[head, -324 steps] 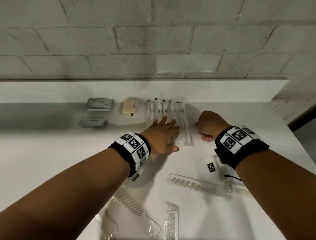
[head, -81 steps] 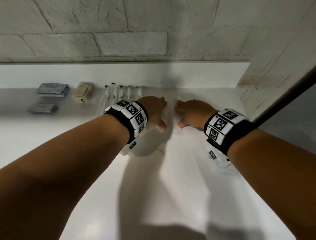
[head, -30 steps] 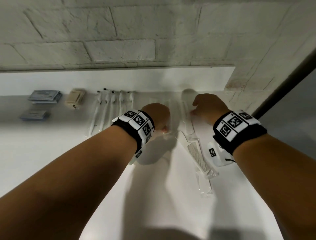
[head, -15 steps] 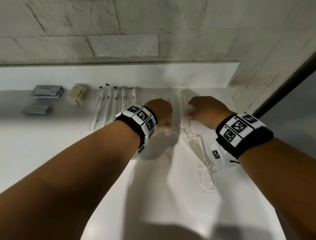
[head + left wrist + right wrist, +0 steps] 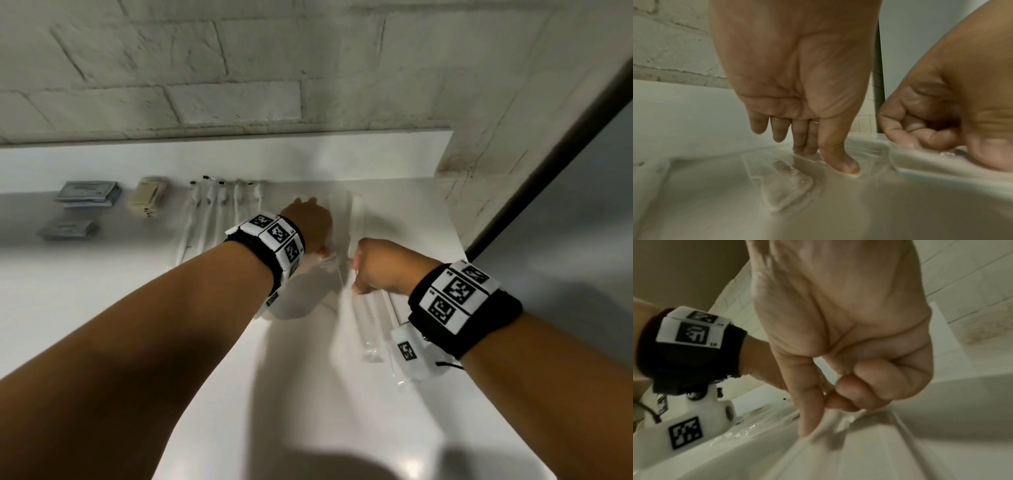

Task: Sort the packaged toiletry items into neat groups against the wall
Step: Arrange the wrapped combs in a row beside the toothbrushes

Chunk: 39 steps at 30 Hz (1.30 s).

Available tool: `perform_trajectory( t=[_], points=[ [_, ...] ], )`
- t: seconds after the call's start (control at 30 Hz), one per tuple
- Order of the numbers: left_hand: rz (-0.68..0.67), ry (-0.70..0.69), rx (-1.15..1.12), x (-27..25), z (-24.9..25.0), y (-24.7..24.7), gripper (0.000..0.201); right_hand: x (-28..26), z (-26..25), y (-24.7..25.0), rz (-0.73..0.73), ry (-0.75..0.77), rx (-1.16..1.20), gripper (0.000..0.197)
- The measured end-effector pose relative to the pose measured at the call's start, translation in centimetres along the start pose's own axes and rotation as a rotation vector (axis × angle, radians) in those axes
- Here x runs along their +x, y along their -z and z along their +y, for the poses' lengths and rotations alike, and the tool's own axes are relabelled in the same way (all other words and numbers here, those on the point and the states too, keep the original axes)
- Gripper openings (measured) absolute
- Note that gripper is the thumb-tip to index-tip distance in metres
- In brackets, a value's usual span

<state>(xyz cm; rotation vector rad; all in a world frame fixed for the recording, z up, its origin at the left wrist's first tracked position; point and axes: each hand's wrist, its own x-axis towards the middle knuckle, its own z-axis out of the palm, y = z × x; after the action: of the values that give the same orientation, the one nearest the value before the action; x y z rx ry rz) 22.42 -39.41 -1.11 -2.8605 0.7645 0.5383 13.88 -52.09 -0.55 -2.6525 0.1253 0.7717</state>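
Right hand (image 5: 383,265) slid back, pinching glossy clear comb packet (image 5: 368,322).

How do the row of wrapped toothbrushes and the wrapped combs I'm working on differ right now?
The wrapped toothbrushes lie untouched in a row left of both hands; the wrapped combs are being handled: the left hand presses its fingertips on one wrapper, and the right hand pinches another. The toothbrushes show dark-tipped heads near the wall; the combs look clear and pale. Both groups lie lengthwise toward the wall on the white counter.
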Motion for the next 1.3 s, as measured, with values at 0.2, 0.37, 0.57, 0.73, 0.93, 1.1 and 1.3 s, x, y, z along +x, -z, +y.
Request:
perform_trajectory(
  t=[0.2,0.37,0.57,0.73,0.93,1.1,1.3],
  points=[
    [0.024,-0.02,0.058,0.0,-0.2,-0.5,0.068,-1.5,0.1,-0.6,0.064,0.018,0.018,0.061],
    [0.025,-0.02,0.067,-0.3,0.2,-0.2,0.063,-1.3,-2.7,-2.6,0.097,-0.058,0.01,0.074],
    [0.006,-0.012,0.034,-0.4,0.2,-0.1,0.058,-2.2,-4.2,-3.2,0.026,-0.09,0.133,0.073],
    [0.001,-0.001,0.032,-0.5,0.1,0.0,0.061,-3.3,-4.8,-4.5,0.145,-0.052,-0.071,0.049],
    [-0.054,0.024,-0.022,-1.3,0.6,1.0,0.044,-4.4,-5.6,-5.5,0.156,0.022,-0.109,0.046],
    [-0.058,0.029,0.032,-1.6,0.6,1.3,0.047,-4.3,-5.5,-4.6,0.141,0.017,-0.101,0.063],
    [-0.085,0.044,0.021,-1.4,0.7,1.6,0.044,-2.9,-2.4,-0.5,0.164,-0.043,0.363,0.047]
  ],
)
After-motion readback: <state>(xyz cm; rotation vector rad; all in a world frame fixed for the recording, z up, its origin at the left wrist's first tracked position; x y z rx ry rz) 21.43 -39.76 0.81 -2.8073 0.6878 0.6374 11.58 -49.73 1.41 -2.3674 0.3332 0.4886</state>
